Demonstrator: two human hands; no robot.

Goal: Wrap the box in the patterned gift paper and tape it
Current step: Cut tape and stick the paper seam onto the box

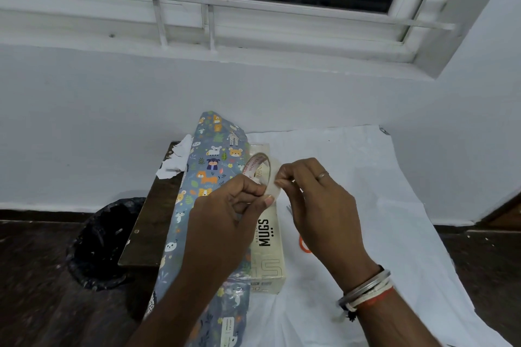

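Observation:
A cream box [269,259] printed "MUGS" lies on a white cloth [366,177], its long side running away from me. Blue gift paper with cartoon animals [208,163] lies partly folded along the box's left side. Above the box I hold a roll of clear tape [263,173]. My left hand [225,214] grips the roll with thumb and fingers. My right hand [318,191] pinches the roll's outer edge with its fingertips. The hands hide the middle of the box.
Orange-handled scissors [304,245] lie on the cloth, mostly hidden under my right hand. A dark wooden table [152,220] shows at the left, with torn white paper scraps [176,160] on it. A black-lined bin [104,242] stands on the floor at the left. A wall is just behind.

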